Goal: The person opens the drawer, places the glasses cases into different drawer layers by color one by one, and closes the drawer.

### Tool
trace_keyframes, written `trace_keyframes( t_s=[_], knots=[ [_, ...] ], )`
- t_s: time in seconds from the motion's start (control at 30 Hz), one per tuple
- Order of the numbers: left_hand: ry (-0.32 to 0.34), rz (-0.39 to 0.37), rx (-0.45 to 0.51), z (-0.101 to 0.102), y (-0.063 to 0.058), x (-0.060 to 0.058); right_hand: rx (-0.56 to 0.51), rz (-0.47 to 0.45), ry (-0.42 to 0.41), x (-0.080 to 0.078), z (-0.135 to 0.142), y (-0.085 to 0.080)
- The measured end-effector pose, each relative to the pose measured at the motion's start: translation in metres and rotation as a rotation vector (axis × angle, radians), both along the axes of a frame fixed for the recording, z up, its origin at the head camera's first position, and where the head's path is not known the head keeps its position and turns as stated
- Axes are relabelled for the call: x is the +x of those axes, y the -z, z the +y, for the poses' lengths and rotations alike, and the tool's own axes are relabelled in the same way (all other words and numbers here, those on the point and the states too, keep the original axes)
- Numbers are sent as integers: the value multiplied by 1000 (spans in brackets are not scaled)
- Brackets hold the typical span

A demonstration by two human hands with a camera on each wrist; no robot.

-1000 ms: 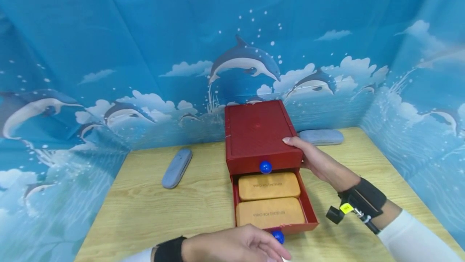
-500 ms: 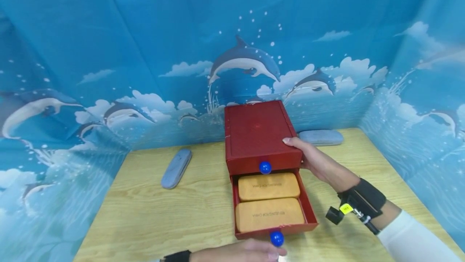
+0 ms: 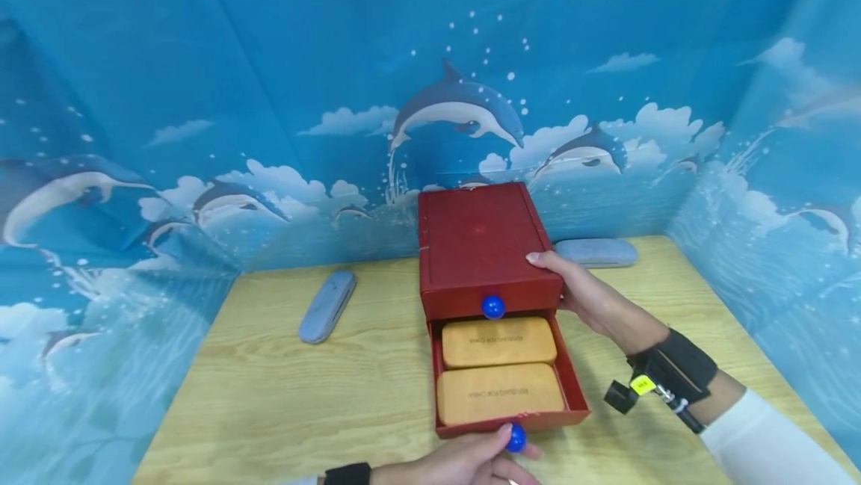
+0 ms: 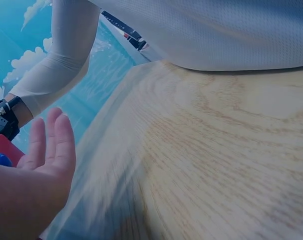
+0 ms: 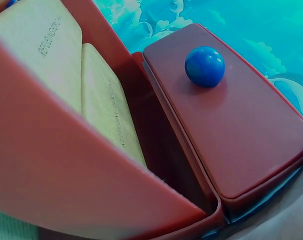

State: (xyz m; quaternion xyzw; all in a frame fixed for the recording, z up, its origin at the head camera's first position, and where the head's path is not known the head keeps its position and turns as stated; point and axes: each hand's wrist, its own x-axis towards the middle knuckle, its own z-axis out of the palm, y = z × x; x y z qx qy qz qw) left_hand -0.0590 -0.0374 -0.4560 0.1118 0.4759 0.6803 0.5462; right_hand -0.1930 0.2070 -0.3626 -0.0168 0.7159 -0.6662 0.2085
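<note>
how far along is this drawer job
Done: two tan cases lie in the open lower drawer. In hand: the left hand is at that drawer's blue knob; the right hand holds the red box. Probably left: shutting the drawer. Two grey cases lie on the table; their part is unclear.

The upper knob (image 5: 204, 66) and lower knob (image 3: 516, 438) look smooth, glossy and plastic. The box (image 3: 479, 238) is smooth with a satiny front; the drawer (image 5: 91, 175) has a duller side. The tan cases (image 3: 501, 394) look matt. The desk (image 3: 282, 388) shows wood grain, the backdrop (image 3: 303, 44) creased, faintly shiny cloth, the shirt (image 4: 231, 35) finely textured fabric.
</note>
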Motion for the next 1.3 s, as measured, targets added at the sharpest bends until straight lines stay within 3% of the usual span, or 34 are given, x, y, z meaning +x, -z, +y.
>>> trace_keyframes(
  t_s=[0.33, 0.7, 1.07, 1.3],
  knots=[
    [-83, -11, 18, 5, -2, 1, 10, 13, -1, 1, 0, 0],
    [-90, 60, 133, 6, 0, -20, 24, 24, -2, 1, 1, 3],
    [-137, 141, 135, 9, -6, -21, 15, 29, 11, 1, 2, 2],
    [-289, 184, 69, 10, -8, -25, 19, 35, 3, 1, 0, 2]
  ],
)
